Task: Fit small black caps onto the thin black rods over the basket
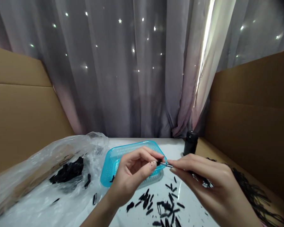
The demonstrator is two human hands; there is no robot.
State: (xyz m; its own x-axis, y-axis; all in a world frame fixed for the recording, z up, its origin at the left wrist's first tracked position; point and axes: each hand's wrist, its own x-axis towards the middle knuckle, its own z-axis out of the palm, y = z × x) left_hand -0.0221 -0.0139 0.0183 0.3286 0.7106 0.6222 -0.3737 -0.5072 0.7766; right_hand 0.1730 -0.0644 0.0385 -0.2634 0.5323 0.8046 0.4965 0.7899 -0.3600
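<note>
My left hand [134, 175] pinches a small black piece [158, 162] between thumb and fingertips, in front of a blue plastic basket [106, 171]. Thin metal tweezers [167, 164] are held in my right hand [203, 179], their tips at the black piece. Dark specks dot my left thumb. Below the hands, many short black strips [170, 205] lie scattered on the white table [132, 217]. A few dark bits show inside the basket at its left end.
A clear plastic bag [44, 195] with a black bundle [71, 170] spreads at the left. A black jar [190, 143] stands at the back right. Long black strands [253, 192] lie at the right. Cardboard walls [21, 116] [251, 126] flank the table; a curtain [123, 94] hangs behind.
</note>
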